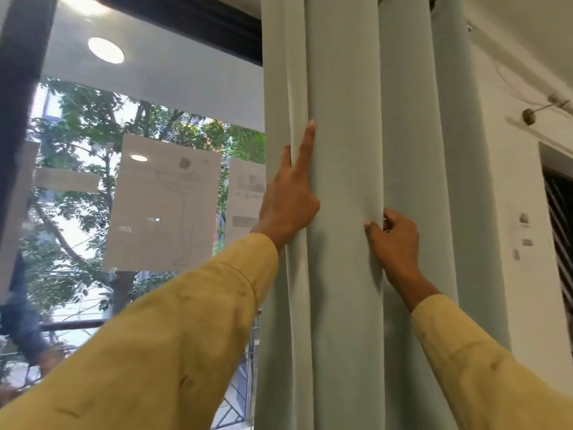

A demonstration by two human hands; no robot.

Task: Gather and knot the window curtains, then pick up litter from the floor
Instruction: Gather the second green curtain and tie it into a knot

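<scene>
One pale grey-green curtain (pixel 341 88) hangs in long folds. Your left hand (pixel 288 197) at 9 o'clock presses it straight-fingered; your right hand (pixel 393 240) at 3 o'clock pinches a fold.

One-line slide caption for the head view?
Left hand presses straight fingers against one fold of the pale green curtain by the window; right hand pinches another fold lower down.

Curtain (pixel 341 181): smooth matt cloth; window glass (pixel 155 97): glossy, reflective; sheets (pixel 164 206) on it: matt paper; sleeves (pixel 186 336): matt yellow cloth, stained; wall (pixel 514 187): matt white paint.
</scene>
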